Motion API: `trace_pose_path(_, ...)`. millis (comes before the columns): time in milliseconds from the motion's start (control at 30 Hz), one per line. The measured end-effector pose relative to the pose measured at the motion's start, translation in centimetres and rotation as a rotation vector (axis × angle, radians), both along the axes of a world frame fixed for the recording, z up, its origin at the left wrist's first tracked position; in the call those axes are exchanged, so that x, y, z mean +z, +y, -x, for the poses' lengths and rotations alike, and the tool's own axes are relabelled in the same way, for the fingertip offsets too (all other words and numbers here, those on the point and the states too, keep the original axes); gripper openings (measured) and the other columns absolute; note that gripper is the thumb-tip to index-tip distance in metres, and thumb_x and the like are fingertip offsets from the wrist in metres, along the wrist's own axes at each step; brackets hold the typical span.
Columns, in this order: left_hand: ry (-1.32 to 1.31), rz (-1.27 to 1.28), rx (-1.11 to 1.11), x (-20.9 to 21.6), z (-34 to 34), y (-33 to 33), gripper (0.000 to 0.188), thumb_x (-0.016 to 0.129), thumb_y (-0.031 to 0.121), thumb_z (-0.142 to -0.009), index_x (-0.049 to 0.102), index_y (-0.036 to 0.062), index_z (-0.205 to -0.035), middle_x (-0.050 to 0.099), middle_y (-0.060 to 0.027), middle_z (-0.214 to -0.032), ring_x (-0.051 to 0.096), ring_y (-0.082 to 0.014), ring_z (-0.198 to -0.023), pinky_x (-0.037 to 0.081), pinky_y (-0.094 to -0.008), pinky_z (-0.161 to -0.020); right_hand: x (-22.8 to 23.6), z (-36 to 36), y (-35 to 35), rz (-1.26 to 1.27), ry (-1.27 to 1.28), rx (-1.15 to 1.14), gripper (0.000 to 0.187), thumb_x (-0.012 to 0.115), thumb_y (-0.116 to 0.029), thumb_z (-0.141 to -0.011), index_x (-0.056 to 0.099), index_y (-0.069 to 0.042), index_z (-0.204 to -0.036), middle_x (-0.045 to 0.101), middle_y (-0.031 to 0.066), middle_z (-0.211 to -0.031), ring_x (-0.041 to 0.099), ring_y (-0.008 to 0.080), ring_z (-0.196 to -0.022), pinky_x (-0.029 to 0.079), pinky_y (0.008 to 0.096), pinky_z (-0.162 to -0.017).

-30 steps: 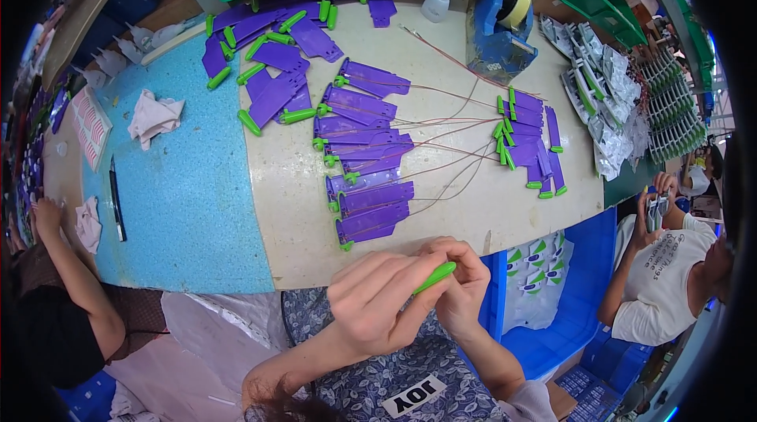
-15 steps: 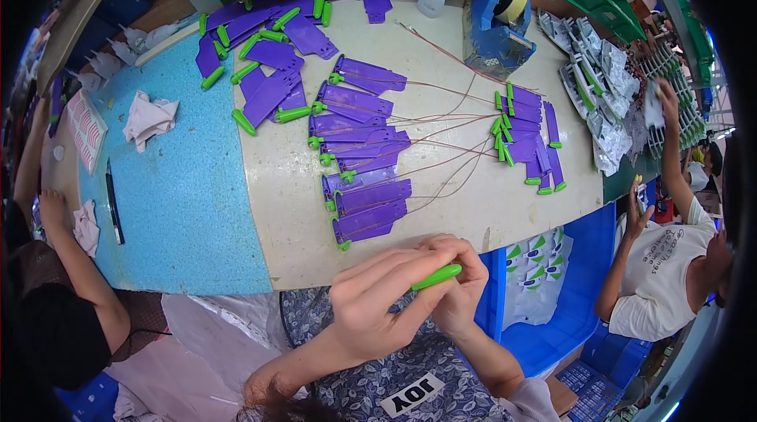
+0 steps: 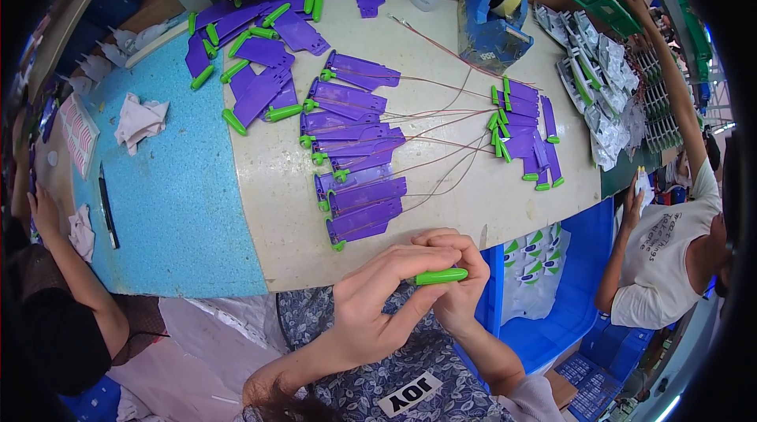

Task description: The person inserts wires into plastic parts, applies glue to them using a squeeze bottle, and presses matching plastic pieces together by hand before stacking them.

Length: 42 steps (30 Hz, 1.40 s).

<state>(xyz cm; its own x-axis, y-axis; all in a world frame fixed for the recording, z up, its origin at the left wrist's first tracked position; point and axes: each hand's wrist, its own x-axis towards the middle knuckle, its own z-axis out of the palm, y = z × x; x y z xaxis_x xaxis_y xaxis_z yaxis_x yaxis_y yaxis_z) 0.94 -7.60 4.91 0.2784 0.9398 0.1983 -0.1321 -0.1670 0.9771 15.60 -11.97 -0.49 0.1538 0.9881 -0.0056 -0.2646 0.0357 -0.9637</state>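
Blue mat (image 3: 181, 217): covers the left end of the workbench (image 3: 268, 209); a crumpled pale cloth (image 3: 142, 121) lies on it.
Loose purple panels (image 3: 264, 95): heaped with green end pieces toward the far edge.
Wired purple panels (image 3: 359, 154): a row reaching toward the near edge, thin wires running right.
Left hand (image 3: 367, 300): thumb and fingers closed on the green piece.
Green piece (image 3: 441, 275): between both hands, just off the near edge, partly hidden.
Right hand (image 3: 465, 284): fingers curled beside its tip; whether they grip cannot be told.
Small purple stack (image 3: 522, 122): near the right edge.
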Motion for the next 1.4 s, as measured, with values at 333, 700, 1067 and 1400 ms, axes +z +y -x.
trace_pose_path(333,-0.048,0.136,0.153,0.0,-0.2,-0.2,0.024,0.072,-0.004,-0.084,0.065,-0.0032,-0.107,0.071,-0.0134,-0.093,0.069,-0.0174,-0.087,0.053,-0.0273,-0.078,1.2,0.5,0.7,-0.054,-0.21,-0.06,0.018,0.065,0.009,-0.085,0.061,0.006,-0.103,0.066,0.0168,-0.102,0.064,0.0231,-0.096,0.051,0.0319,-0.085)
trace_pose_path(700,-0.197,0.333,0.176,1.4,2.1,1.5,0.031,0.061,-0.006,-0.09,0.054,-0.0051,-0.12,0.068,-0.0177,-0.107,0.069,-0.0261,-0.097,0.057,-0.0307,-0.079,29.3,-11.4,28.3,-0.699,-0.462,-0.485,0.03,0.067,-0.019,-0.094,0.066,0.004,-0.113,0.071,0.0093,-0.1,0.066,0.0105,-0.082,0.049,0.021,-0.067)
trace_pose_path(1067,-0.09,0.352,0.257,-0.5,5.8,-0.3,0.016,0.063,0.009,-0.097,0.067,-0.002,-0.108,0.071,-0.01,-0.096,0.068,-0.0171,-0.087,0.054,-0.0299,-0.078,34.3,-13.4,38.8,-0.792,-1.05,-0.748,0.034,0.067,-0.029,-0.083,0.074,0.003,-0.092,0.072,0.0214,-0.085,0.072,0.0314,-0.082,0.054,0.0387,-0.077)
trace_pose_path(1400,0.606,-0.191,0.09,-5.2,5.7,-2.8,0.025,0.081,0.0,-0.072,0.064,0.0015,-0.091,0.066,-0.0129,-0.085,0.064,-0.0235,-0.065,0.05,-0.0323,-0.056,5.5,-19.7,9.6,0.124,-1.394,-0.119,0.017,0.074,-0.013,-0.08,0.071,0.002,-0.088,0.069,0.0164,-0.083,0.068,0.0292,-0.074,0.053,0.0385,-0.068)
